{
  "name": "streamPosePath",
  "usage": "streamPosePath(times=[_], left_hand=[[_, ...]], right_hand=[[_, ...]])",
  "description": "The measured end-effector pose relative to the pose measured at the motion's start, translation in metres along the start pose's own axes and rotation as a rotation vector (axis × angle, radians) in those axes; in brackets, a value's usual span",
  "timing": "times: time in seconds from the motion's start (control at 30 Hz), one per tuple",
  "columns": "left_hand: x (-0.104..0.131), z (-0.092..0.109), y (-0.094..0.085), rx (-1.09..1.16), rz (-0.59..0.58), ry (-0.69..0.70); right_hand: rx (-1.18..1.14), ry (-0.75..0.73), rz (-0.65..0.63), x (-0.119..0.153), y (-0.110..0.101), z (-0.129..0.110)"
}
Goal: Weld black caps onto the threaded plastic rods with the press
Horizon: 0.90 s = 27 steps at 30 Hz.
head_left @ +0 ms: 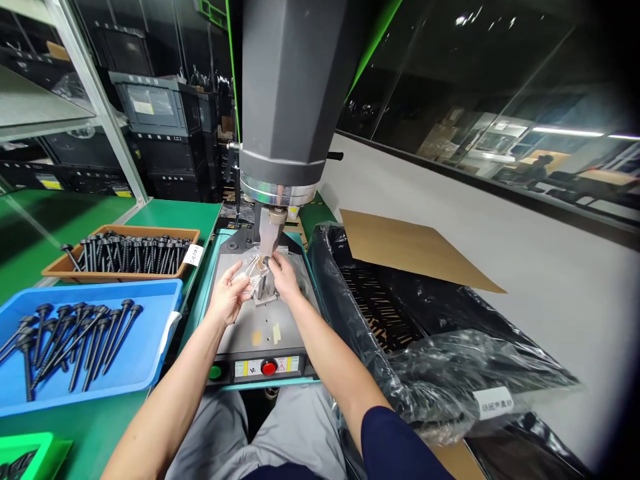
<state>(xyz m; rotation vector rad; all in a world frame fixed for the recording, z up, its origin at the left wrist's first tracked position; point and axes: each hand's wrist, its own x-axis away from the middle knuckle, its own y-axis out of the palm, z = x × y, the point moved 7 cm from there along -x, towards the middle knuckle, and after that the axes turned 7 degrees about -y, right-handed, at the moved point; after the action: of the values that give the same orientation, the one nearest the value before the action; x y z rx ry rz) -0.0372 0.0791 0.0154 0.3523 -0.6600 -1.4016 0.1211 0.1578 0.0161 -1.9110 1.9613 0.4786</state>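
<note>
Under the horn (271, 231), left fingers (232, 271) parted, right fingers (280, 265) pinching dark piece (266, 261)

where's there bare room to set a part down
Blue tray: bare near-right floor beside black parts. Machine plate: open stretch between fixture and red button, bar tape pieces. Crowded: orange tray; under the press head, with left hand and right hand.

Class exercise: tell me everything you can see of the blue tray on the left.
The shallow blue plastic-looking tray is roughly rectangular with a raised rim; the picture's edge cuts off its left end. It sits open side up on the green worktop, nearer the camera than the orange-brown tray. Long black rods with wide round heads lie loosely piled inside, leaving bare floor towards the right. A whitish scrap rests against its right rim.
</note>
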Motion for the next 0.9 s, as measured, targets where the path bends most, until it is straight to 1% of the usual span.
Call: streamPosePath(times=[0.17, 0.33, 0.5, 0.57, 0.63, 0.7, 0.8, 0.87, 0.9], left_hand=[[-0.005, -0.007, -0.006, -0.067, 0.024, 0.021], [-0.008, -0.016, -0.013, -0.149, 0.038, 0.037], [-0.003, -0.020, -0.019, -0.264, 0.062, 0.016], [-0.003, -0.018, -0.020, -0.264, 0.036, 0.017], [-0.007, -0.013, -0.021, -0.213, -0.006, 0.008], [-0.015, -0.009, -0.021, -0.143, -0.038, -0.049], [-0.031, -0.002, -0.019, -0.059, -0.079, -0.183], [-0.043, 0.004, -0.015, -0.023, -0.092, -0.248], [-0.049, 0.006, -0.014, -0.013, -0.082, -0.278]], right_hand=[[-0.202, 0.136, -0.053, 0.011, -0.003, 0.022], [-0.233, 0.176, -0.049, 0.019, -0.009, 0.030], [-0.234, 0.192, -0.065, 0.032, -0.015, 0.031], [-0.214, 0.149, -0.107, 0.037, -0.016, 0.026], [-0.204, 0.124, -0.173, 0.045, -0.016, 0.022], [-0.230, 0.174, -0.226, 0.055, -0.016, 0.023], [-0.319, 0.271, -0.275, 0.073, -0.019, 0.024], [-0.400, 0.294, -0.304, 0.083, -0.020, 0.019], [-0.453, 0.305, -0.296, 0.086, -0.021, 0.017]])
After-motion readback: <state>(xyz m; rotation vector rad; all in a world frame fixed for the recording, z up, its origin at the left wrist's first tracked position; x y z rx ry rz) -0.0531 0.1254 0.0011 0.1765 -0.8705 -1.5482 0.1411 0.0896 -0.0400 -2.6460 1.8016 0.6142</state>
